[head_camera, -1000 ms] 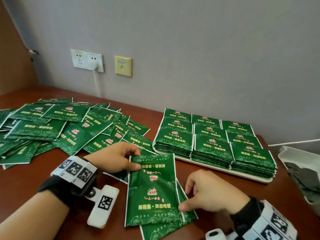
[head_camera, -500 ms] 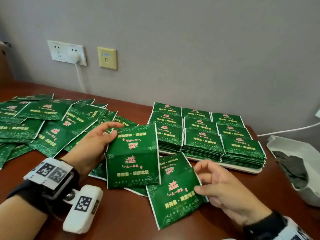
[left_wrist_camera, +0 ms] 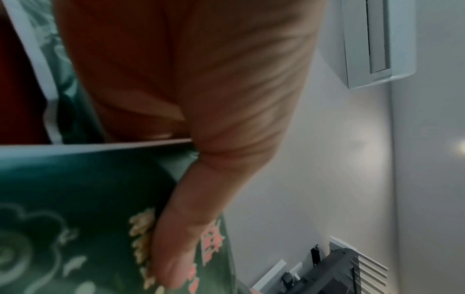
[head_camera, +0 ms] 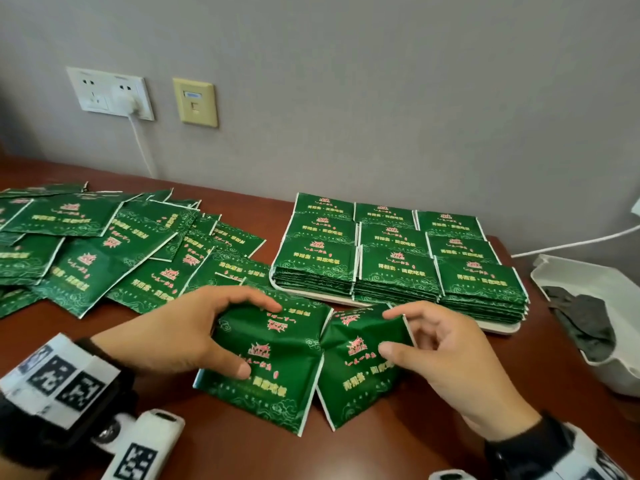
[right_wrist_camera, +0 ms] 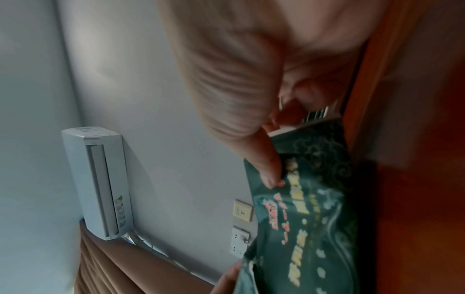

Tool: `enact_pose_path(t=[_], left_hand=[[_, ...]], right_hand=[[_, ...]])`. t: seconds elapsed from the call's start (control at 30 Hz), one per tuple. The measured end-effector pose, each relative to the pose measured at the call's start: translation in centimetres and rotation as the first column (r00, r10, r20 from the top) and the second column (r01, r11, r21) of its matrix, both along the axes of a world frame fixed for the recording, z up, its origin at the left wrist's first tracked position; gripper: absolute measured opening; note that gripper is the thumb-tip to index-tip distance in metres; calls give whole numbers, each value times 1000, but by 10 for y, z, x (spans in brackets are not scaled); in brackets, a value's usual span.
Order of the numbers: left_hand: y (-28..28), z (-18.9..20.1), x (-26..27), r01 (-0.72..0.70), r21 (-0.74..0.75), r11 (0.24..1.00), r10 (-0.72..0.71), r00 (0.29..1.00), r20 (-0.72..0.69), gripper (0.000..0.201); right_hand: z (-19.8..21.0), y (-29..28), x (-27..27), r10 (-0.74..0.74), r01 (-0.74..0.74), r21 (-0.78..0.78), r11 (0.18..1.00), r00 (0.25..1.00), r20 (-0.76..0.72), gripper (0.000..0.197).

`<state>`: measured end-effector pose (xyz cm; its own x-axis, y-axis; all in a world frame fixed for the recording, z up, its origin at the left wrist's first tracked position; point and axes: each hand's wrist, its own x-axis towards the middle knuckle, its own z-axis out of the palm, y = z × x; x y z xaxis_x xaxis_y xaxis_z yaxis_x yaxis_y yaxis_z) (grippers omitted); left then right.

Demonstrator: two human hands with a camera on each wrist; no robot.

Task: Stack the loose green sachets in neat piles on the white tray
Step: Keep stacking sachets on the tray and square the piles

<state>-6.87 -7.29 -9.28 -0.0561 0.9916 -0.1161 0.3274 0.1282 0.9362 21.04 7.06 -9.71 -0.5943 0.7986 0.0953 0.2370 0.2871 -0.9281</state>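
Observation:
My left hand [head_camera: 194,332] grips a green sachet [head_camera: 273,362] by its left edge, thumb on its face and fingers over its top. Beside it, my right hand [head_camera: 440,355] pinches a second green sachet [head_camera: 360,368] at its right edge, thumb on the print. Both sachets are held just above the brown table, edges almost meeting, in front of the white tray [head_camera: 498,328]. The tray carries neat piles of green sachets [head_camera: 394,261] in rows. The left wrist view shows my thumb [left_wrist_camera: 186,248] on the sachet [left_wrist_camera: 75,208]; the right wrist view shows a thumb [right_wrist_camera: 266,165] on the other sachet [right_wrist_camera: 314,208].
A loose heap of green sachets [head_camera: 104,247] covers the table's left side. A white bin [head_camera: 588,296] with a dark cloth stands at the right edge. Wall sockets [head_camera: 110,93] with a plugged cable sit behind the heap.
Both hands have drawn together and nearer the tray's front; the two sachets, earlier overlapping on the table, are now lifted side by side, one in each hand.

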Motion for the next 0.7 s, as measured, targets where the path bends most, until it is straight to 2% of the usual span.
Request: enact_pose_path(t=[0.07,0.13,0.23,0.33,0.37,0.43,0.47,0.53,0.6,0.67,0.7], left_hand=[[1,3,-1,-39,56,998,38,999,6,60],[1,5,-4,-112,132,985,110,994,20,54],[1,6,-7,-195,215,957,191,981,43,50],[2,3,-11,-216,264,940,207,976,62,45],[1,2,-11,-218,270,938,202,976,87,41],[1,-1,-13,-237,274,932,215,970,109,51],[1,-2,-12,-262,291,920,239,965,111,47],[1,0,-10,-293,344,892,279,956,90,42],[1,0,-10,-325,373,869,309,945,103,46],[1,1,-8,-332,389,860,307,943,126,43],[2,2,-6,-340,391,855,314,940,131,38]], right_hand=[[1,2,1,-14,6,-75,997,993,-115,40],[-2,7,2,-57,7,-250,968,980,-192,59],[-7,16,4,-34,12,-387,922,998,-51,69],[-5,19,9,87,-48,-450,892,994,67,57],[-4,20,11,120,-66,-479,875,989,83,49],[-1,19,14,175,-106,-534,839,981,81,37],[0,17,15,191,-127,-538,833,979,65,34],[1,16,17,206,-200,-490,849,978,-44,37],[3,15,17,156,-267,-447,854,950,-269,48],[6,14,17,46,-248,-404,880,893,-449,55],[8,14,17,-1,-193,-356,914,878,-478,56]])
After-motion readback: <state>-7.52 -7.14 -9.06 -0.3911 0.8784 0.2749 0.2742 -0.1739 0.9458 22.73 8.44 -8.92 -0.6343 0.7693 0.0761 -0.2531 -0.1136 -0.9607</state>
